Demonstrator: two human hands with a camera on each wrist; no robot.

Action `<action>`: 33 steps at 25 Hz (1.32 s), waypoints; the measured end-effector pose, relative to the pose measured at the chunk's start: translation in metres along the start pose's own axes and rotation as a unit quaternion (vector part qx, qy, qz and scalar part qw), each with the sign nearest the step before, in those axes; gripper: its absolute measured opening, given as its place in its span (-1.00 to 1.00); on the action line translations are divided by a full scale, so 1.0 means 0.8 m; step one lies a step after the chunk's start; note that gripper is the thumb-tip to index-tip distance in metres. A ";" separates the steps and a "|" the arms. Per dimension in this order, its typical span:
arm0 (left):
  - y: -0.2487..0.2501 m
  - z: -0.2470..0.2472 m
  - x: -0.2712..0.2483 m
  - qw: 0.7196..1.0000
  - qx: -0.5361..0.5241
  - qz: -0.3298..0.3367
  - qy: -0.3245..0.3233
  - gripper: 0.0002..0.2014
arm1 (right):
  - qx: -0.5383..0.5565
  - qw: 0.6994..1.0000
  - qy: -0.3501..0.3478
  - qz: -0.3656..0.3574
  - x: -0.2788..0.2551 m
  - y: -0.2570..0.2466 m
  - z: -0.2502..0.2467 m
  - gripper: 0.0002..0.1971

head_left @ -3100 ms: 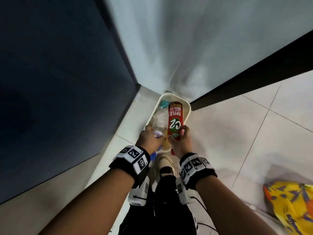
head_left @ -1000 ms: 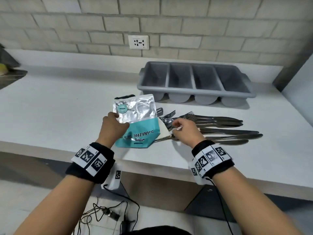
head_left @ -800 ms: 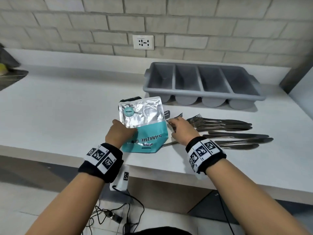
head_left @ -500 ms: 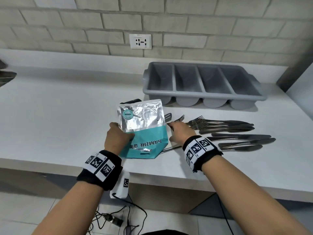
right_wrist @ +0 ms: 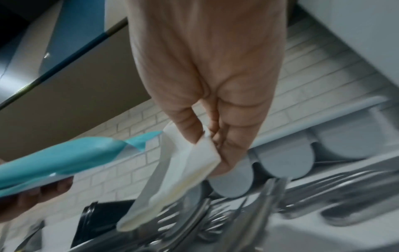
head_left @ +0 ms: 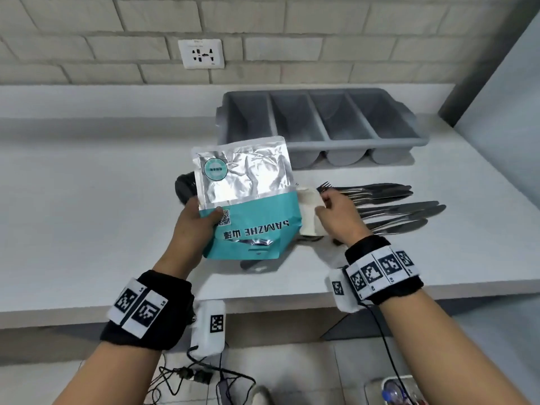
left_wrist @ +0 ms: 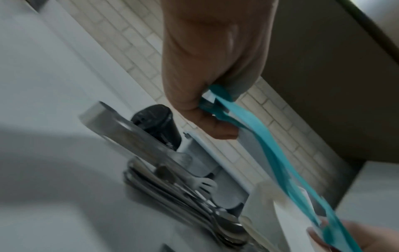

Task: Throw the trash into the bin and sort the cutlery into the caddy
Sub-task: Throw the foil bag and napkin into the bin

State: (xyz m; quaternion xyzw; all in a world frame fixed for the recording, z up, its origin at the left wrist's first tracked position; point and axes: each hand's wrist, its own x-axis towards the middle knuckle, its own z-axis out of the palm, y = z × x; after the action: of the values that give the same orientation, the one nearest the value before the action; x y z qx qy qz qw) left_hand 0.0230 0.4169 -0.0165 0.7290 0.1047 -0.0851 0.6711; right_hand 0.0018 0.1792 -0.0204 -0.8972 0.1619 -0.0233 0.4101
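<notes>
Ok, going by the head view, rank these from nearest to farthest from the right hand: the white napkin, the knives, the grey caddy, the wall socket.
1. white napkin: pinched in the right hand itself.
2. knives: on the counter, just to its right.
3. grey caddy: farther back on the counter, toward the wall.
4. wall socket: on the brick wall, back and to the left.

Spoon bowls point(head_left: 309, 239) behind the pouch point(head_left: 245, 197); bin point(head_left: 394, 390) cut by bottom edge
</notes>
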 end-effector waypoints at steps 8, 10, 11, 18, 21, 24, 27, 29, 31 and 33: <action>0.008 0.176 -0.093 0.980 0.062 0.011 -0.188 -0.87 | 0.134 0.947 0.258 0.139 -0.125 0.164 -0.127 -0.73; -0.005 0.234 -0.129 0.968 0.093 0.010 -0.232 -0.83 | 0.159 0.919 0.314 0.176 -0.165 0.226 -0.158 -0.71; -0.010 0.255 -0.144 0.963 0.110 0.016 -0.245 -0.81 | 0.177 0.907 0.334 0.186 -0.181 0.254 -0.165 -0.70; -0.105 0.412 -0.256 0.885 0.303 0.100 -0.340 -0.90 | 0.162 0.854 0.390 0.304 -0.325 0.461 -0.192 -0.73; -0.174 0.463 -0.271 0.857 0.350 0.077 -0.371 -0.79 | 0.147 0.843 0.371 0.362 -0.354 0.523 -0.174 -0.71; -0.248 0.507 -0.270 0.813 0.416 0.034 -0.407 -0.70 | 0.165 0.812 0.363 0.427 -0.366 0.583 -0.132 -0.69; -0.317 0.543 -0.258 0.775 0.459 0.012 -0.434 -0.64 | 0.181 0.778 0.354 0.487 -0.366 0.631 -0.086 -0.71; -0.369 0.568 -0.248 0.749 0.484 0.016 -0.452 -0.61 | 0.179 0.766 0.344 0.512 -0.360 0.670 -0.053 -0.70; -0.425 0.592 -0.237 0.720 0.505 0.014 -0.475 -0.60 | 0.185 0.754 0.331 0.536 -0.350 0.713 -0.019 -0.68; -0.482 0.616 -0.226 0.694 0.526 0.015 -0.492 -0.60 | 0.185 0.750 0.316 0.551 -0.336 0.760 0.015 -0.67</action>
State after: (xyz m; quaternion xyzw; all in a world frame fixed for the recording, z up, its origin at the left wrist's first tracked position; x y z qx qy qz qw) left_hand -0.2457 -0.0508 -0.3809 0.8185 -0.3128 -0.4624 0.1355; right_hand -0.4159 -0.1005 -0.4560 -0.5001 0.7414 -0.1047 0.4350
